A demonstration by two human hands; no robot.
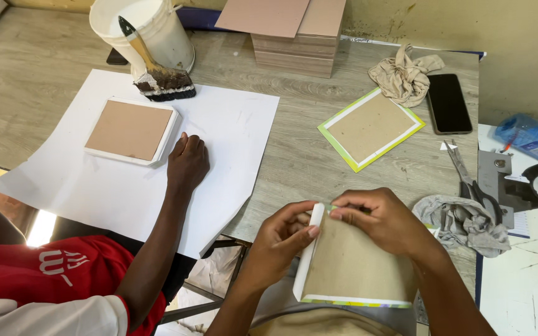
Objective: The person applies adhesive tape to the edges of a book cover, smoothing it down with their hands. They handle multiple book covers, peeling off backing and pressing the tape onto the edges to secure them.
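Brown cardboard panel (353, 264) white-edged, left hand (281, 236) and right hand (384, 221) grip clamped on its top corner

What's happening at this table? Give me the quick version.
The person wearing the camera holds a brown board with a white and green edge in both hands: the left hand pinches its white side, the right hand presses along the top edge. Beside them, a co-worker's hand rests on a white sheet next to a white-edged board. A finished-looking board, a brush against a bucket, rags, scissors and a phone lie around.
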